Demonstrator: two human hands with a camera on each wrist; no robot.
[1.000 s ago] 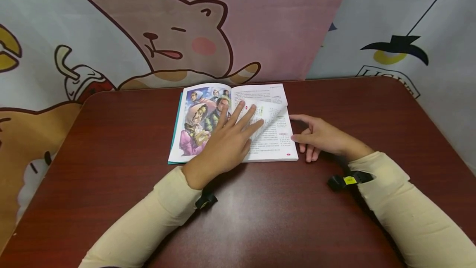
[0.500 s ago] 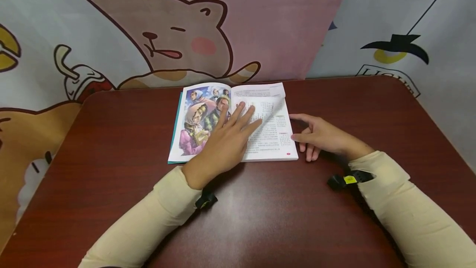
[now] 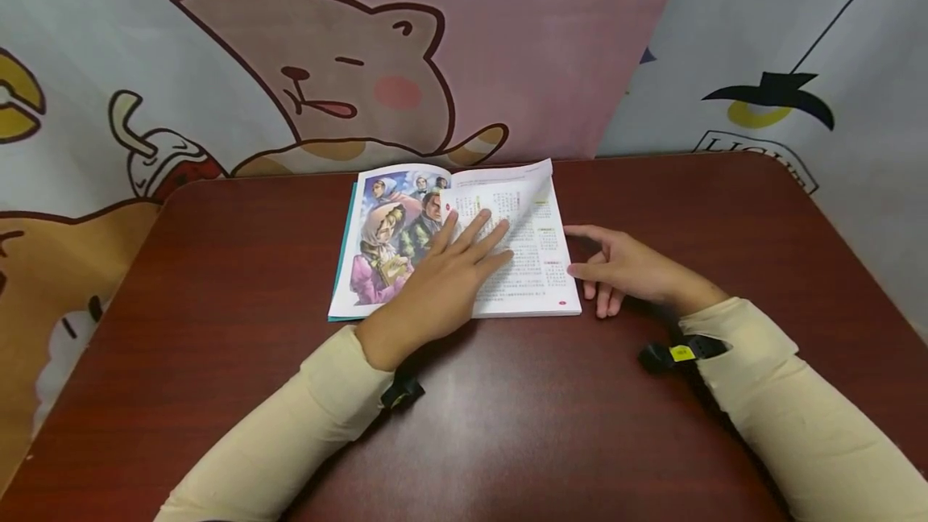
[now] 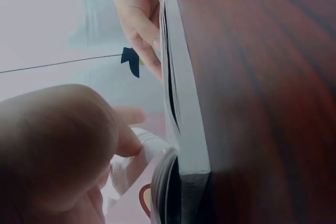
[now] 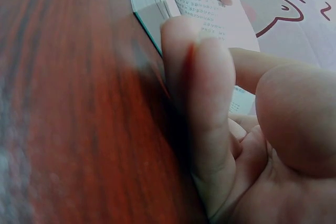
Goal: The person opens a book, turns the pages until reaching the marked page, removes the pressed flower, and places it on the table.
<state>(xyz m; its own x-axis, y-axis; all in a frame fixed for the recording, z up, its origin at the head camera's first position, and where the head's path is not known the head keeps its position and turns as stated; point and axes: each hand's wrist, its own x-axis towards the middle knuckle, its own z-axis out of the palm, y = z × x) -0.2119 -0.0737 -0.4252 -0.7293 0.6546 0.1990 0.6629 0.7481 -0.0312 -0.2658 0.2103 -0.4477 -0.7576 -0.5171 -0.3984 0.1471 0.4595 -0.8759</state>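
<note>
An open book (image 3: 387, 296) lies near the table's far edge, a colour picture of people on its left page and printed text on the right. One right-hand leaf (image 3: 500, 204) is lifted and bent over leftward, its corner lapping the picture. My left hand (image 3: 435, 288) lies over this leaf with fingers spread and fairly straight; in the left wrist view its thumb overlaps the curling paper. At the book's right edge, my right hand (image 3: 627, 264) touches the page edges with thumb and index finger, while the other fingers (image 5: 210, 93) bend loosely beside the book near the tabletop.
The dark red wooden table (image 3: 522, 425) carries the book. Behind it hangs a cloth (image 3: 544, 47) printed with a cartoon bear. A black wrist device (image 3: 674, 353) is strapped at the right cuff, another (image 3: 402, 393) at the left.
The bent leaf has swung farther left, its printed corner now over the picture and its fold reaching the book's top edge. My left fingertips have shifted slightly toward me; my right hand stays put.
</note>
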